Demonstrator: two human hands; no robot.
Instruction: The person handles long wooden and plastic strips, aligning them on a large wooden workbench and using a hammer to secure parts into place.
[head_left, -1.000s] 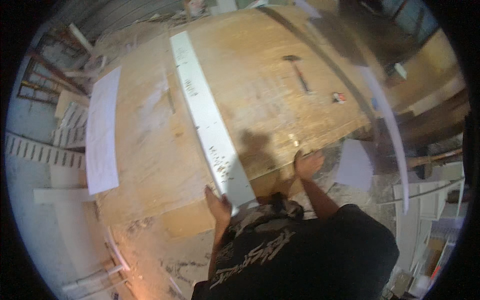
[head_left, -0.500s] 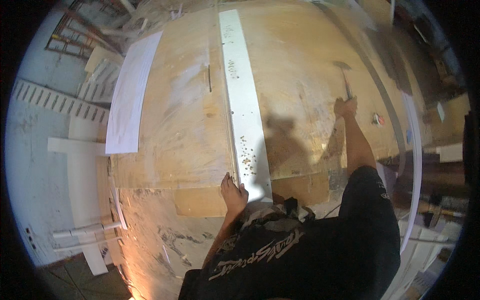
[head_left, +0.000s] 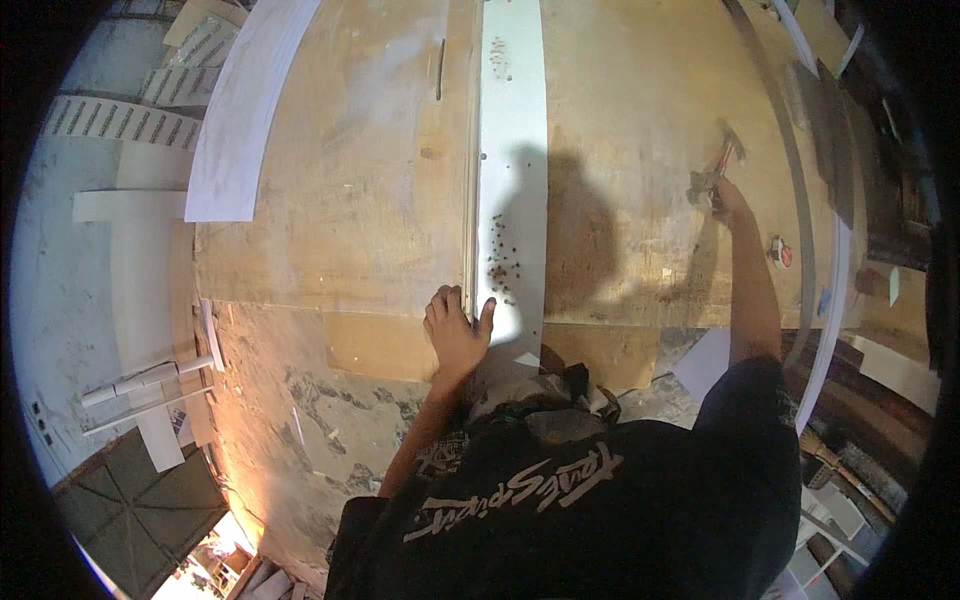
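A long white strip (head_left: pixel 515 190) lies lengthwise over the tan board (head_left: pixel 380 190). Several small dark bits (head_left: pixel 503 270), perhaps nails, are scattered on it. Along its left edge runs a thin narrow strip (head_left: pixel 470 200). At the near end of that edge, my left hand (head_left: pixel 455 335) rests palm down, fingers stretched and thumb apart, touching the narrow strip. Over to the right, above the board, my right hand (head_left: pixel 718 195) is closed round the handle of a hammer (head_left: pixel 731 146). The hammer's head points away from me.
A white panel (head_left: pixel 235 150) lies at the board's left side. A small red and white object (head_left: pixel 781 252) sits near the right edge. Long white trim (head_left: pixel 838 290) stands beyond it. Below the board's front edge is stained floor (head_left: pixel 340 420).
The view has shifted, so the board sits higher in the picture. My right hand has moved slightly with the hammer, whose head is now turned. My left hand stays at the strip's near end.
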